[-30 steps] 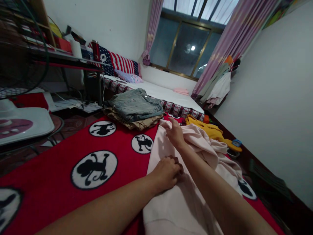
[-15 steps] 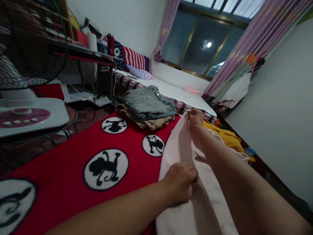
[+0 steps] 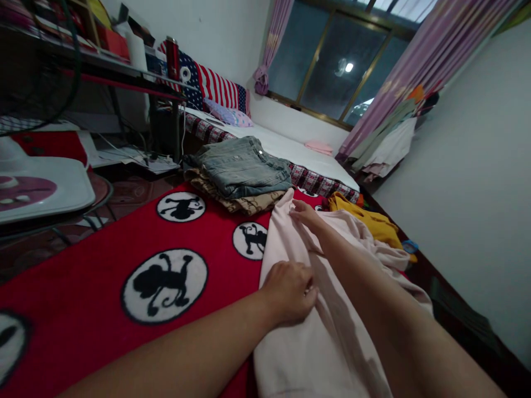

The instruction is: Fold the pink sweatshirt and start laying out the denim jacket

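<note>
A pale pink garment (image 3: 286, 354) lies lengthwise on a red blanket (image 3: 95, 271) printed with black monkeys in white circles. My left hand (image 3: 290, 290) is closed on the garment's near middle, knuckles up, with cloth bunched under the fingers. Farther along, at the garment's far end, my right hand (image 3: 306, 214) rests on the cloth with its fingers stretched out and slightly apart. More of the pink cloth spreads loosely to the right, partly hidden by my right forearm. What kind of garment it is cannot be made out.
Folded blue jeans (image 3: 244, 166) top a stack with a tan patterned cloth (image 3: 249, 204) just beyond the garment. A yellow garment (image 3: 369, 221) lies to the right. A fan base (image 3: 45, 185) stands at left, near a cluttered desk (image 3: 124, 69). Behind is a bed (image 3: 282, 146).
My right hand has lowered the garment's far edge onto the blanket and loosened its fingers. The cloth lies flatter. My left hand keeps its hold, and the view has shifted slightly right.
</note>
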`<state>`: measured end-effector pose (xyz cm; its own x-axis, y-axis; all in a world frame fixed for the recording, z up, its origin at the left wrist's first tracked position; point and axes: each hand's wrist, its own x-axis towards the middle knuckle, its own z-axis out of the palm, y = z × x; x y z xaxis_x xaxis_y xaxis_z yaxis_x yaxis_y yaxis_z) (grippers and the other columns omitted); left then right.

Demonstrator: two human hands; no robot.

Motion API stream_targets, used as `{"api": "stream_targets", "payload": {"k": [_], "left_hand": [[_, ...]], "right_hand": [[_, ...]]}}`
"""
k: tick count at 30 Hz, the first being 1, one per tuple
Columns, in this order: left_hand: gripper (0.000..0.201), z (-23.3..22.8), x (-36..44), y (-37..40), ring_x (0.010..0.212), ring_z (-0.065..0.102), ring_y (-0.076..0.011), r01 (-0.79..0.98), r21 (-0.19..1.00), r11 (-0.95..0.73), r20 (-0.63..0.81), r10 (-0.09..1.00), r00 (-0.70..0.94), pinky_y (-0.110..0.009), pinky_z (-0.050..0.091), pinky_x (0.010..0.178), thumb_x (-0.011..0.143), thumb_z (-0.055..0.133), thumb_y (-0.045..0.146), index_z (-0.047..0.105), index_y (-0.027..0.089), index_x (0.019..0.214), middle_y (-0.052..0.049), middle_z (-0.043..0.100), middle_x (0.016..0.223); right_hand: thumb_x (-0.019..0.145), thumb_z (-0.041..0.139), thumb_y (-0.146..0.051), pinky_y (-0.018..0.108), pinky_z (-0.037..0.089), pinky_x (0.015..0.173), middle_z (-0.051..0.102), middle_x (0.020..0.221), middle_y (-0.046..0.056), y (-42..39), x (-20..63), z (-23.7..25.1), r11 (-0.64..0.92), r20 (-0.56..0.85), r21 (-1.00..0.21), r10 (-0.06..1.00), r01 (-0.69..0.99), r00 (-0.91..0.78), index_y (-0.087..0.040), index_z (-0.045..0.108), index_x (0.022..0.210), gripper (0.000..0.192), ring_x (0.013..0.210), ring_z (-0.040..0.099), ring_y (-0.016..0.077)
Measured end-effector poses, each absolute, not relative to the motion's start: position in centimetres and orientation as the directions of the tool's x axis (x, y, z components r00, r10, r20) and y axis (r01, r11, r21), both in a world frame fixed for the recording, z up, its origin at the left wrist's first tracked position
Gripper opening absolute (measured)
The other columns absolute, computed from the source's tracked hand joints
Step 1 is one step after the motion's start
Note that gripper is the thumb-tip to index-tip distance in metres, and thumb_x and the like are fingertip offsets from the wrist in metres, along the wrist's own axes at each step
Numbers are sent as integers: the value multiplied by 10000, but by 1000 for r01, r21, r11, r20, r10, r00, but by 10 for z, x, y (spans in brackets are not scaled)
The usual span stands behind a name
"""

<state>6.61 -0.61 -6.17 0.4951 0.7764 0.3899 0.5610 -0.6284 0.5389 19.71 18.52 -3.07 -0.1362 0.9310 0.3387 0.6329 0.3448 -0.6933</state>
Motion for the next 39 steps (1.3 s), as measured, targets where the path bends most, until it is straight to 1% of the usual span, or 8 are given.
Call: {"api": "stream_targets", "payload": {"k": [5,16,21,25,29,33,36,39], "left_hand": [[174,-64,65,2,842,625,-192,563,597,-572,412,820,396,-302,487,748,869,505,260,664,210,920,-48,642,962],[201,-68,61,18,780,620,-149,387,769,-509,417,858,299,-256,505,771,762,557,120,715,134,886,-50,689,894],[202,-57,44,-8,827,626,-159,278,815,-508,335,805,489,-265,493,804,762,602,195,713,121,913,-59,703,918],[296,-43,12,-38,793,614,-160,150,856,-494,228,622,749,-254,474,749,849,567,377,700,113,850,-66,686,855],[362,-29,-18,-74,888,580,-170,137,779,-612,216,467,857,-271,444,835,886,521,478,673,149,880,-71,646,960],[474,-24,-31,-102,957,536,-214,229,599,-767,217,430,876,-300,432,856,687,754,470,597,191,1038,-72,592,1075],[188,-19,-33,-108,892,526,-195,259,532,-806,209,422,882,-283,422,811,770,660,249,570,183,921,-52,596,953],[15,0,-41,-103,795,520,-158,256,603,-755,206,458,865,-252,417,746,842,553,187,549,172,843,-26,586,840]], "right_hand": [[747,616,-207,406,518,912,696,1104,109,104,229,-41,313,276,-725,948,613,-157,-159,669,1055,316,1000,650,220],[828,567,-185,386,484,972,551,1335,105,-79,259,-46,494,339,-571,869,656,-360,-252,642,1194,380,1236,533,232],[804,643,-221,431,434,1036,428,1449,136,-109,258,-38,531,302,-504,847,681,-437,-267,572,1316,519,1303,475,276],[795,688,-313,469,405,1064,385,1490,133,-126,248,-35,584,276,-417,811,696,-516,-284,585,1312,527,1336,427,294],[771,715,-393,539,330,1099,445,1464,113,-129,239,-38,619,313,-300,782,726,-538,-291,679,1193,435,1405,294,336],[789,693,-345,602,257,1103,533,1400,86,-128,230,-35,572,237,-279,820,772,-522,-323,716,1122,334,1416,281,352],[792,684,-327,645,200,1097,584,1353,80,-128,222,-27,547,195,-365,836,753,-513,-334,693,1157,366,1366,385,351],[819,645,-328,607,225,1099,610,1324,82,-127,216,-20,543,269,-485,839,686,-474,-326,690,1162,346,1323,455,326]]}}
